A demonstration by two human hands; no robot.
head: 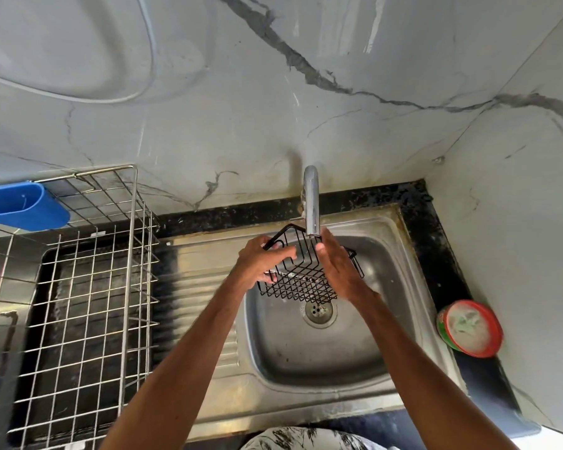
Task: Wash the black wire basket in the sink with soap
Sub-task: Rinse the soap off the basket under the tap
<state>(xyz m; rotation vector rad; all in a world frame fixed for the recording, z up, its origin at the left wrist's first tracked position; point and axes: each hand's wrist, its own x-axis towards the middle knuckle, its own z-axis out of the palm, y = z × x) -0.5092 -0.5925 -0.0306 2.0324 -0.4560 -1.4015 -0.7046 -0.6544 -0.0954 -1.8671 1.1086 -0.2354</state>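
Black wire basket hung over the sink, above the drain. Your left hand gripped its left edge, fingers curled round the wire. The faucet spout sat just above the basket; couldn't tell if water ran. Your right hand clamped the right side, thumb on the wires. No suds showed. Soap tub sat on the bench far right, well apart from both hands. Looked early: soaping, scrubbing and rinsing likely all left.
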